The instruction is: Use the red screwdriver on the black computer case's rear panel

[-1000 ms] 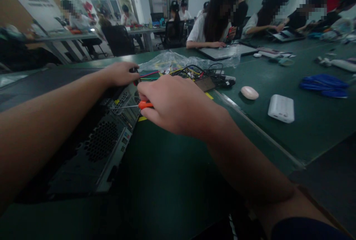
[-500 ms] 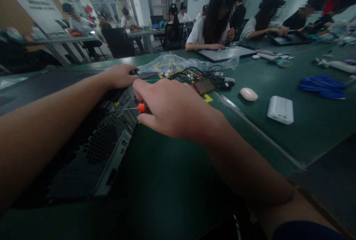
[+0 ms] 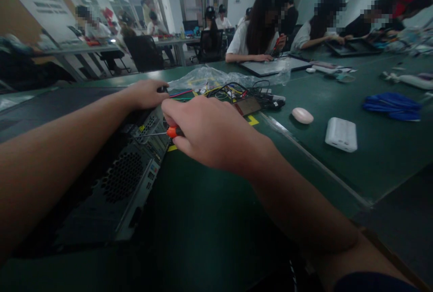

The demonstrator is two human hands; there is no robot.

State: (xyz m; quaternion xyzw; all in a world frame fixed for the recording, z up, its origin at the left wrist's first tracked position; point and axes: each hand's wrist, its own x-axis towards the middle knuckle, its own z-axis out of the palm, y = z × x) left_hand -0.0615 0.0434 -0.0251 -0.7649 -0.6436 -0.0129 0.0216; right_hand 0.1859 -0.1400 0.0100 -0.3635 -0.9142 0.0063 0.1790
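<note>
A black computer case (image 3: 123, 179) lies at the left, its rear panel with a round vent grille and ports turned toward me. My right hand (image 3: 216, 134) is closed around a screwdriver (image 3: 172, 132) with an orange and black handle. The thin metal shaft points left, and its tip meets the rear panel near the expansion slots; the exact contact point is too dark to make out. My left hand (image 3: 145, 94) grips the far top edge of the case, beside a small black part, with its fingertips partly hidden.
Behind my right hand lie tangled cables (image 3: 233, 91) and clear plastic wrap (image 3: 209, 75). To the right are a pink oval object (image 3: 302, 115), a white power-bank-like block (image 3: 341, 134) and a blue bundle (image 3: 391, 105). Co-workers (image 3: 259, 34) sit across the green table (image 3: 209, 220).
My right thumb has drawn in slightly against the screwdriver handle, which has turned a little. My left hand and the case stay in place.
</note>
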